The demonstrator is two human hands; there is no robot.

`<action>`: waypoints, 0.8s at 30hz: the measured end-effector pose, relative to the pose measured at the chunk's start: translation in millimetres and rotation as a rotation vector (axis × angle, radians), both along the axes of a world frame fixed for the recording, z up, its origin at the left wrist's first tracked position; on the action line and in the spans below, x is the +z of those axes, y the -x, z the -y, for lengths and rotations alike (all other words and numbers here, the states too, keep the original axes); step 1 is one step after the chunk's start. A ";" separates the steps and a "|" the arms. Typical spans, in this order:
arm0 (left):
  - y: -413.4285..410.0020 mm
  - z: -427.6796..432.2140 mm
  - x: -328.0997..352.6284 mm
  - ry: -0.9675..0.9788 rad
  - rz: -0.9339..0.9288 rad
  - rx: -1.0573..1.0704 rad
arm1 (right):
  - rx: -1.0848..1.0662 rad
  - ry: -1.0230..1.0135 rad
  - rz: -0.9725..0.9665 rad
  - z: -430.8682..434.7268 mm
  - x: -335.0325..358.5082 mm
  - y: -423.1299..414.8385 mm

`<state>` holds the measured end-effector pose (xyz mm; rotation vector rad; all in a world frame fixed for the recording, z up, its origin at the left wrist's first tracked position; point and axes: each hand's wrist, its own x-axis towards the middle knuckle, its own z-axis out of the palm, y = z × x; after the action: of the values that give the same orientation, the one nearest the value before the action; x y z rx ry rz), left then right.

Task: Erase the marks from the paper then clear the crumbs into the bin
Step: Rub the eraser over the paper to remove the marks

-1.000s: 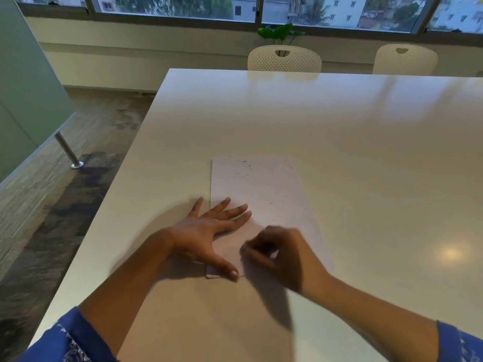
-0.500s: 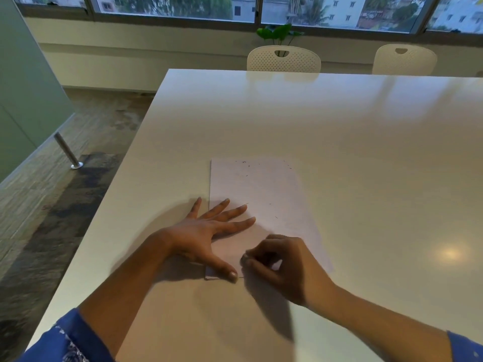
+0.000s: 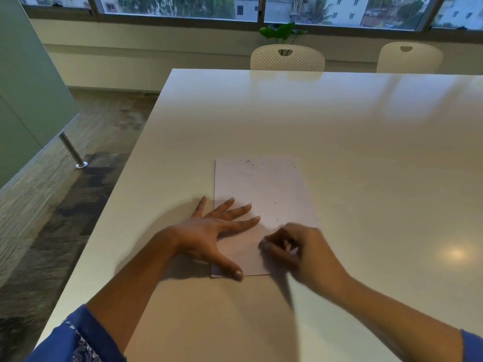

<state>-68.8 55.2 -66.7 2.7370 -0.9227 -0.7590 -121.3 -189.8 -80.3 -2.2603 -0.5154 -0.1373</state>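
paper (image 3: 261,194) on tabletop (image 3: 366,152) | left hand (image 3: 209,231) flat, fingers spread, pinning paper's near-left corner | right hand (image 3: 300,246) at paper's near-right edge, fingers curled, blurred, can't tell what they hold | crumbs (image 3: 248,162) by paper's far edge | risk: hard rub creases paper, scatters crumbs

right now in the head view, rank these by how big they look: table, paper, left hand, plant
1. table
2. paper
3. left hand, not far behind the paper
4. plant, smallest as seen, but it stands far from the camera, so its true size is unsure
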 end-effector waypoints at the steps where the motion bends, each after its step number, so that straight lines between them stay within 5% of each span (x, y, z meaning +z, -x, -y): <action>1: 0.0 -0.5 0.0 -0.001 0.003 -0.001 | -0.094 -0.052 0.003 7.7 1.4 -10.5; 6: 0.2 0.2 0.0 0.002 0.006 0.003 | -0.269 -0.127 -0.006 21.7 3.5 -28.9; 11: 0.0 0.5 -0.5 0.006 -0.006 0.008 | 0.097 -0.006 -0.060 -7.1 1.8 27.8; 18: -0.1 -0.2 -0.4 -0.006 0.007 0.004 | -0.267 -0.198 -0.032 26.1 4.0 -28.3; 24: 0.7 0.6 0.5 0.012 -0.008 0.014 | 0.054 -0.002 -0.017 -4.8 1.1 24.8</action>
<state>-69.4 54.6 -66.1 2.7251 -0.9027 -0.7595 -146.0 -185.0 -79.2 -2.2417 -0.5657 -0.0909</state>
